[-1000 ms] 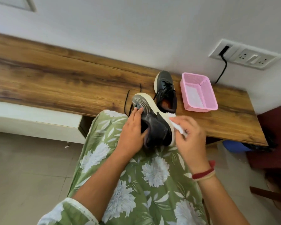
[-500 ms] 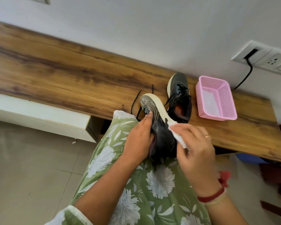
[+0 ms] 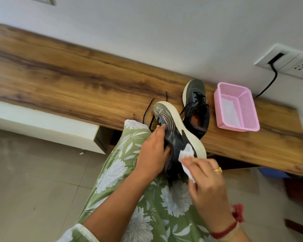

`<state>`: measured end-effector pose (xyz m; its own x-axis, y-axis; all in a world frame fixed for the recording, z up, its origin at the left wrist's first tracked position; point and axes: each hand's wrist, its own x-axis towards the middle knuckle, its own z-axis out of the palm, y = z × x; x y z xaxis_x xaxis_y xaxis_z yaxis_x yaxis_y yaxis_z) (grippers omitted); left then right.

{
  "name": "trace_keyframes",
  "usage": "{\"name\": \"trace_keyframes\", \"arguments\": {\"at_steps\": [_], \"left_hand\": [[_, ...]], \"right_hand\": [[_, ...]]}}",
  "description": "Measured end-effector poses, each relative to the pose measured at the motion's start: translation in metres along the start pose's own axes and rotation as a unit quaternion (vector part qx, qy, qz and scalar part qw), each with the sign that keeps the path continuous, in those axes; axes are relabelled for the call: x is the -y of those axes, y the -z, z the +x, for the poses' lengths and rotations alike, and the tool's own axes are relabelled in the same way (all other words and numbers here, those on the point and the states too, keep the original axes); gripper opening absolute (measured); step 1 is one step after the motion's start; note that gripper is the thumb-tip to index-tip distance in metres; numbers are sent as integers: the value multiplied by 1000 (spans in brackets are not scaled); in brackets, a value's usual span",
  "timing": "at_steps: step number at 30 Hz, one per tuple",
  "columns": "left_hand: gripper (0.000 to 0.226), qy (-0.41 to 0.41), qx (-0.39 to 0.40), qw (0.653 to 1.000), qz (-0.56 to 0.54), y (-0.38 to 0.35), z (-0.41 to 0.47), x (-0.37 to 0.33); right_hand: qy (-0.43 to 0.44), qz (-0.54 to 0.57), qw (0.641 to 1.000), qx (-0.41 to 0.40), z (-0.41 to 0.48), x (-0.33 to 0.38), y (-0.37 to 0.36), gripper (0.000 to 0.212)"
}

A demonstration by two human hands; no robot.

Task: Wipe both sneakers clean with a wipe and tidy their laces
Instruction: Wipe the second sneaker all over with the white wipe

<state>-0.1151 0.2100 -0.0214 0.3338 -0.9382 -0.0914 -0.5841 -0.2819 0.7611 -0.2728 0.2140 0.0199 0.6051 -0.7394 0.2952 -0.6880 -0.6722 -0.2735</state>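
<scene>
A dark sneaker (image 3: 173, 131) with a white sole rests on my lap, lying on its side with the toe pointing away. My left hand (image 3: 152, 152) grips it at the collar, the fingers reaching into the opening. My right hand (image 3: 206, 179) pinches a white wipe (image 3: 186, 155) and presses it against the heel side of that shoe, just beside the sole. Its black laces (image 3: 148, 110) hang loose over the bench edge. The second dark sneaker (image 3: 197, 105) stands upright on the wooden bench (image 3: 77, 84), right behind the first one.
A pink mesh basket (image 3: 236, 107) holding something white sits on the bench to the right of the shoes. A wall socket (image 3: 287, 62) with a black cable is above it. My green floral dress (image 3: 147, 198) covers my lap. Tiled floor lies to the left.
My right hand has slid the wipe down from the sole's edge toward the heel side of the shoe. The left hand keeps its hold on the sneaker. The camera has shifted.
</scene>
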Motion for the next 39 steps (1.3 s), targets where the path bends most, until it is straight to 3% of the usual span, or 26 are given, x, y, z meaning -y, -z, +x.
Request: {"name": "trace_keyframes", "arguments": {"at_steps": [3, 8, 13, 18, 24, 28, 30, 35, 39], "left_hand": [[62, 0, -9, 1000, -14, 1, 2, 1], [62, 17, -19, 999, -44, 4, 4, 1], [56, 47, -73, 993, -85, 10, 10, 6], [56, 62, -97, 988, -106, 15, 13, 15], [58, 88, -127, 975, -158, 26, 15, 30], [61, 87, -136, 967, -199, 35, 15, 40], [62, 88, -143, 959, -228, 37, 13, 41], [64, 107, -165, 935, -296, 36, 10, 41], [64, 89, -162, 930, -317, 35, 17, 39]], "right_hand": [[9, 43, 999, 4, -8, -2, 5, 45], [-50, 68, 996, -36, 15, -4, 9, 39], [22, 69, 996, 52, 5, 8, 6, 41], [-3, 90, 996, -6, 35, 10, 9, 38], [75, 88, 992, 53, 14, 24, -5, 41], [26, 152, 988, 0, 35, 39, -6, 42], [8, 138, 990, -25, 55, 44, -7, 38], [37, 26, 998, 34, 62, 44, -12, 43], [51, 27, 998, 22, 42, 40, -11, 47]]}}
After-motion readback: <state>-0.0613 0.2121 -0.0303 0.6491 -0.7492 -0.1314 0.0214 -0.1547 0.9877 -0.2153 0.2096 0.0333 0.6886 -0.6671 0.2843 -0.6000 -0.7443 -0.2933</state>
